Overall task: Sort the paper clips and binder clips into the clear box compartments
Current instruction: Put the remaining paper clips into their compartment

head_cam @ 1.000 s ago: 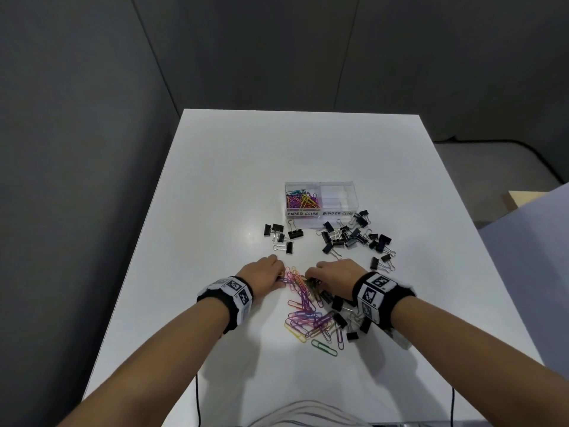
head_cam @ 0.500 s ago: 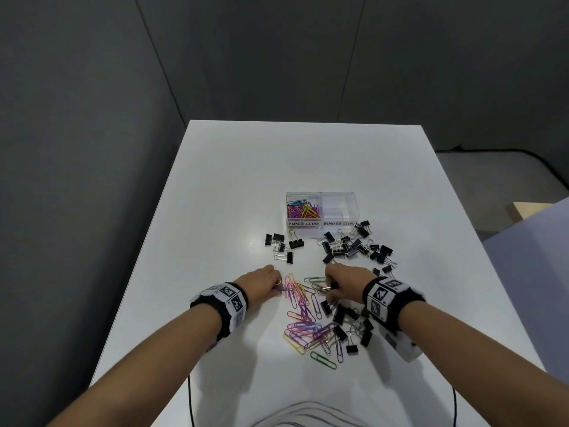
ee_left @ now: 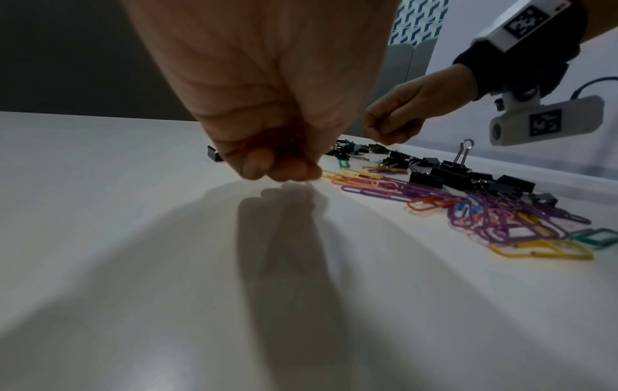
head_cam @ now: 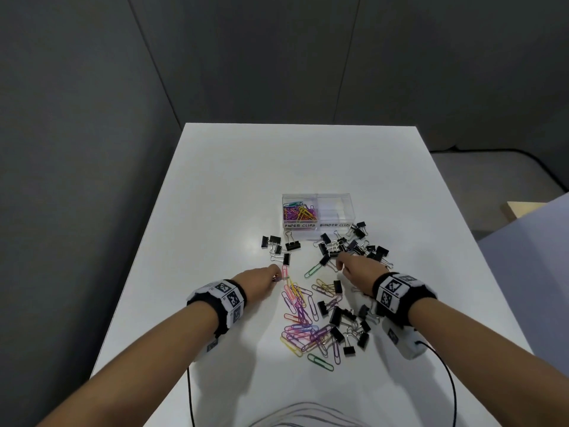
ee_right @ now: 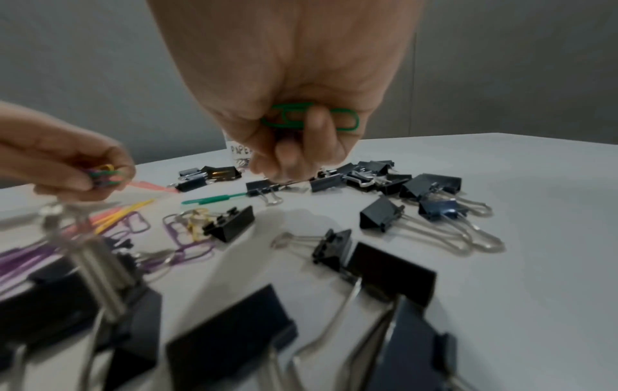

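Both hands are down on the white table (head_cam: pixel 234 186) among the scattered clips. The left hand (head_cam: pixel 257 280) is curled tight around a small bunch of coloured paper clips (ee_right: pixel 105 173), with a pink one poking out at its fingertips. The right hand (head_cam: pixel 358 271) has its fingers folded over a green paper clip (ee_right: pixel 309 120), held against the palm, just near the far cluster of black binder clips (head_cam: pixel 354 245). Between the two wrists lies the loose heap of paper clips (head_cam: pixel 303 322), purple, pink, yellow and green, with more binder clips mixed in on its right side. Further off sits the clear box (head_cam: pixel 318 215): its left compartment, labelled for paper clips, holds a colourful pile; the right compartment shows no clips.
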`<action>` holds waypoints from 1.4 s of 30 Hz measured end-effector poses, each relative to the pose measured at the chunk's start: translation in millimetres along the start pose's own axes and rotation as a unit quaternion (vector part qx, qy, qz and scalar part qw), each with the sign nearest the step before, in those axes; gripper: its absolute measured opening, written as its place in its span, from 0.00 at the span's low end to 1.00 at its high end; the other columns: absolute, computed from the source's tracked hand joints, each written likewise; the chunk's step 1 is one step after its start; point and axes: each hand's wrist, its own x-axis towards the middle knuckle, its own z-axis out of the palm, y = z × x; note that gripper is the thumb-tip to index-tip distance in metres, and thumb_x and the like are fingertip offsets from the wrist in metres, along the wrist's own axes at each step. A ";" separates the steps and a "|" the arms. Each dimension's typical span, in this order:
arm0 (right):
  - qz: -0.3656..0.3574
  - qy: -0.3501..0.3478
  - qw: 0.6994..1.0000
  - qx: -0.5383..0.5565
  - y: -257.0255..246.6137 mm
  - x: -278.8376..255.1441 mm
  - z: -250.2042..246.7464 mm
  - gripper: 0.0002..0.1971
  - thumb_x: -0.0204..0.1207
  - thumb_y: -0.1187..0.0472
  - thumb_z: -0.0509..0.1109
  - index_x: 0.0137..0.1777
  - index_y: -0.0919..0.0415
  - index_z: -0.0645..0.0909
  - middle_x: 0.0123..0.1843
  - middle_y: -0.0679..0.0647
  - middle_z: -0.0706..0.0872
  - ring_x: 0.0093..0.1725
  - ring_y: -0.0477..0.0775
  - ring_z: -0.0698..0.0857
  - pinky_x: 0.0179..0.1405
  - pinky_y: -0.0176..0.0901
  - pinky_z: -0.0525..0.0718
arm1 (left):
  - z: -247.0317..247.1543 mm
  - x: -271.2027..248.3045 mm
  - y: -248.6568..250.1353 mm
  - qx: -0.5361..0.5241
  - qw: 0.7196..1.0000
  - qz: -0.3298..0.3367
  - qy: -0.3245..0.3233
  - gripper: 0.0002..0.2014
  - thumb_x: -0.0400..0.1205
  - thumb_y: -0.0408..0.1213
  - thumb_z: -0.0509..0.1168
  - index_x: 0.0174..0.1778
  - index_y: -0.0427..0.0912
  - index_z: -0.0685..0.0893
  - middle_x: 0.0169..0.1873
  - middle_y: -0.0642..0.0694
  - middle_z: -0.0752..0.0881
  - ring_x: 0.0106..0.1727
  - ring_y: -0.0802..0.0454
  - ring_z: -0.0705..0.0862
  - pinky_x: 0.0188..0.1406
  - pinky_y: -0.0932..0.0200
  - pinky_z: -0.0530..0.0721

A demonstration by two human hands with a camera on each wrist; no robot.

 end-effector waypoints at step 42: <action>-0.027 -0.051 0.995 -0.076 -31.4 7.9 18.5 0.13 0.81 0.55 0.63 0.60 0.62 0.75 0.63 0.59 0.78 0.58 0.62 0.83 0.55 0.51 0.81 | 3.0 31.2 6.5 0.120 0.992 0.031 0.037 0.16 0.86 0.42 0.55 0.65 0.37 0.75 0.66 0.39 0.74 0.66 0.41 0.76 0.60 0.48 0.78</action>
